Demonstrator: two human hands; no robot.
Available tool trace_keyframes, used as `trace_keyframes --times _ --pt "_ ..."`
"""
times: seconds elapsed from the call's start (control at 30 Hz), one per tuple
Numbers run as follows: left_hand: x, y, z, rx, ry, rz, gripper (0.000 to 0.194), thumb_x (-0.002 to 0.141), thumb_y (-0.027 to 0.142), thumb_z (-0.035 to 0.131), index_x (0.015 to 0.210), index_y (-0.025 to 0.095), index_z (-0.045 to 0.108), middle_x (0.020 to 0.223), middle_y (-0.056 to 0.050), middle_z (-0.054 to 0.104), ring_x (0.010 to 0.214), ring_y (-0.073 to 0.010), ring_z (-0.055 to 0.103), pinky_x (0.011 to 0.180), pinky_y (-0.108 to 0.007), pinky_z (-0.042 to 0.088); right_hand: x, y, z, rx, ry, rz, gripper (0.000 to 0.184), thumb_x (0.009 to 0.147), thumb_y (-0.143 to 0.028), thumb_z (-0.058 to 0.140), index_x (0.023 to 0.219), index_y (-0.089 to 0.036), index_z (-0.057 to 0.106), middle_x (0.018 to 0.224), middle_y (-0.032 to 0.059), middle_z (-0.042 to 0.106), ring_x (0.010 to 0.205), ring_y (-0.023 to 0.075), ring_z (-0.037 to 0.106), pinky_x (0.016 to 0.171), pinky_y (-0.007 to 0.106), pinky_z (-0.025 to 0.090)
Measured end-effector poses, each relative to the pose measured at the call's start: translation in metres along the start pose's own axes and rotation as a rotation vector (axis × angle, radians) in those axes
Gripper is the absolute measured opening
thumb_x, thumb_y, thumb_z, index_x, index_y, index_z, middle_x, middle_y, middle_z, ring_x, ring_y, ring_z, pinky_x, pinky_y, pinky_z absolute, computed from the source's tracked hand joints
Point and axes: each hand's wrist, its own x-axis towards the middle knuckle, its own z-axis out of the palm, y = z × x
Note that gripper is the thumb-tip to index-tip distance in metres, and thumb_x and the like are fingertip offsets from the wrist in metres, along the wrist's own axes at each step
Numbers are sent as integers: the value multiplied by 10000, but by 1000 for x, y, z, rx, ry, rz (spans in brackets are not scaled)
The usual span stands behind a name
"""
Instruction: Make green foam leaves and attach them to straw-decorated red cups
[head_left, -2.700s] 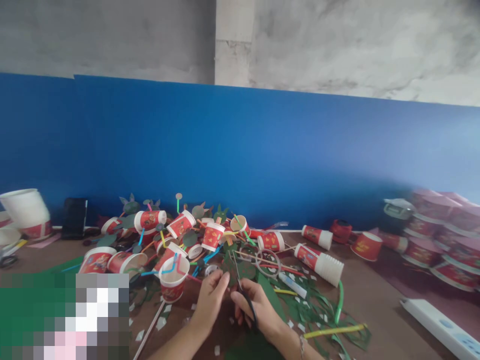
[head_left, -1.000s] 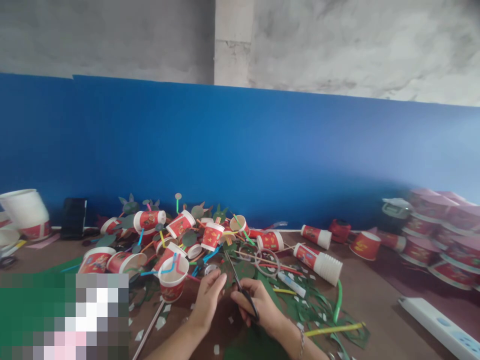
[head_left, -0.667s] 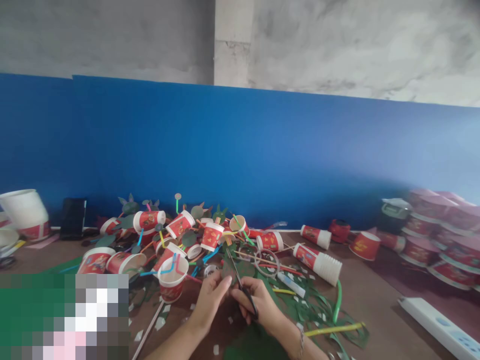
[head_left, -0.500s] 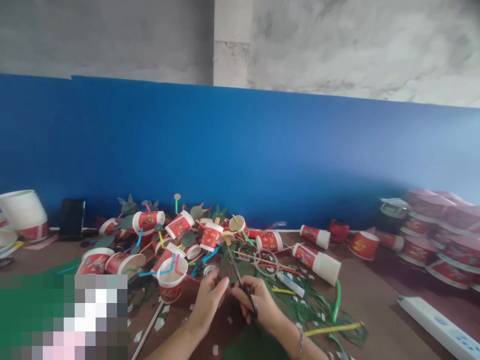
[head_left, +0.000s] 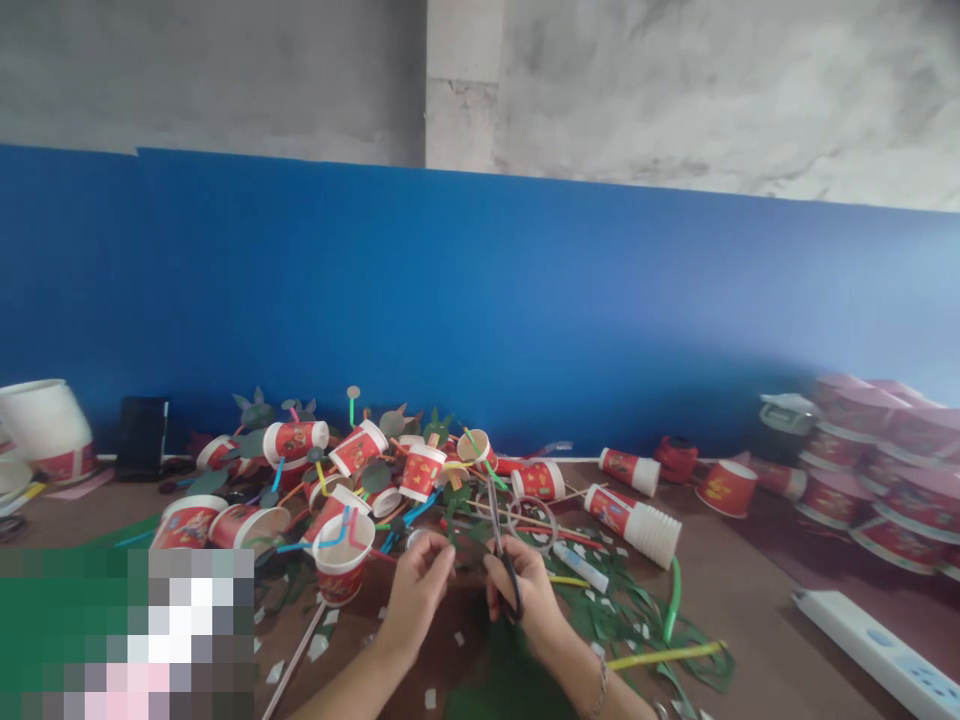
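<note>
The left hand (head_left: pixel 421 582) is nearly closed, thumb and forefinger brought together at the tips beside dark green paper (head_left: pixel 466 530); whether any of it is pinched between them cannot be told. The right hand (head_left: pixel 525 585) is curled round the black handles of the scissors (head_left: pixel 498 532), whose blades point towards twelve o'clock, tips near the paper cups; how far apart the blades stand is unclear.

From the left hand, a paper cup with bent straws (head_left: pixel 343 578) stands upright at between nine and ten o'clock, and a heap of red paper cups (head_left: pixel 360 450) with straws and cut paper shapes spreads at eleven. A dark phone (head_left: pixel 142 437) leans against the blue panel (head_left: pixel 450 300) at ten.

From the right hand, a clear ring (head_left: pixel 555 523) lies at about one o'clock, a white and blue tube (head_left: pixel 581 567) just short of three, a nested stack of cups (head_left: pixel 634 525) on its side at two, and a yellow strip (head_left: pixel 667 657) near four. Further out, a white power strip (head_left: pixel 877 645) sits on the desk (head_left: pixel 742 600) between three and four.
</note>
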Motion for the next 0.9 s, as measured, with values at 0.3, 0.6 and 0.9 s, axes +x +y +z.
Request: trace_keyframes --times 0.3,0.6,0.9 --pt "-4 5 6 1 -46 -50 316 668 449 671 633 179 512 421 101 349 381 -51 242 404 -200 170 -3 6 4 17 -49 2 437 662 -556 676 712 -170 476 386 -70 495 301 60 430 302 139 254" --pt "0 3 -1 5 170 49 346 726 514 612 707 192 489 447 111 304 422 -74 268 433 -196 214 -12 6 7 -32 -404 92 480 681 -586 639 824 -146 511 575 10 621 472 134 597 341 164 400" --pt "1 -2 1 13 126 1 379 674 546 637 645 194 499 499 74 423 450 -100 412 461 -214 324 -14 8 13 -80 -417 85 481 689 -596 629 804 -141 519 545 -3 600 455 114 577 347 151 391"
